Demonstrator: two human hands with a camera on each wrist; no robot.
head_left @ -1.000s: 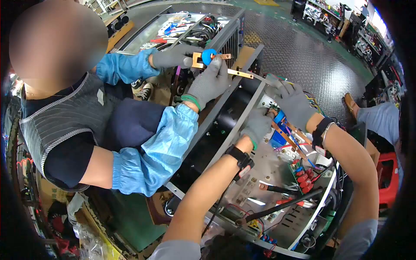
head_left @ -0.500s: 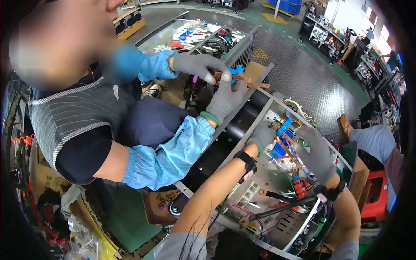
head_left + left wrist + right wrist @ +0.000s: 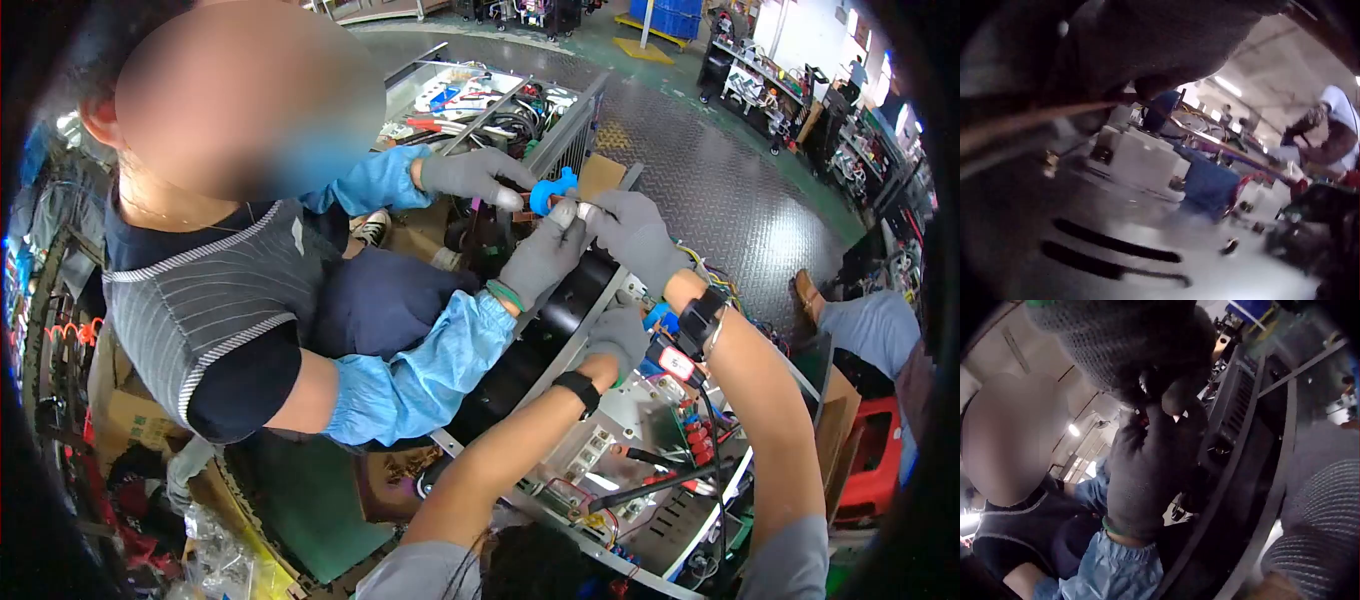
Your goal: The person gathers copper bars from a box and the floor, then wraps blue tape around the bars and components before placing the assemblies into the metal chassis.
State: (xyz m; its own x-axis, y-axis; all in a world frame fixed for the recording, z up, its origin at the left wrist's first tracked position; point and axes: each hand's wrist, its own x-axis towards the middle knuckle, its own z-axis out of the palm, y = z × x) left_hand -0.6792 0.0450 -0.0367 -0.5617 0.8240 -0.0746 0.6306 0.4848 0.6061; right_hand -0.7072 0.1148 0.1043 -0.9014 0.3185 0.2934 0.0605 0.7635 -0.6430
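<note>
My left hand, in a grey glove, is low inside an open metal chassis. In the left wrist view its curled fingers hold a copper bar, blurred close to the camera, above white and blue blocks. My gloved right hand is raised over the chassis edge and pinches the end of a copper piece, mostly hidden by fingers. A second person's gloved hands hold that same piece, which carries a blue ring. In the right wrist view, my right hand meets their fingers.
A black cable and red components lie in the chassis. Black cylinders line its far side. Another wired cabinet stands beyond. A red stool is at the right, beside a seated person's leg.
My right hand has moved from inside the chassis up and left to the copper piece with the blue ring. The second person has brought that piece closer; my left hand stays in the chassis.
</note>
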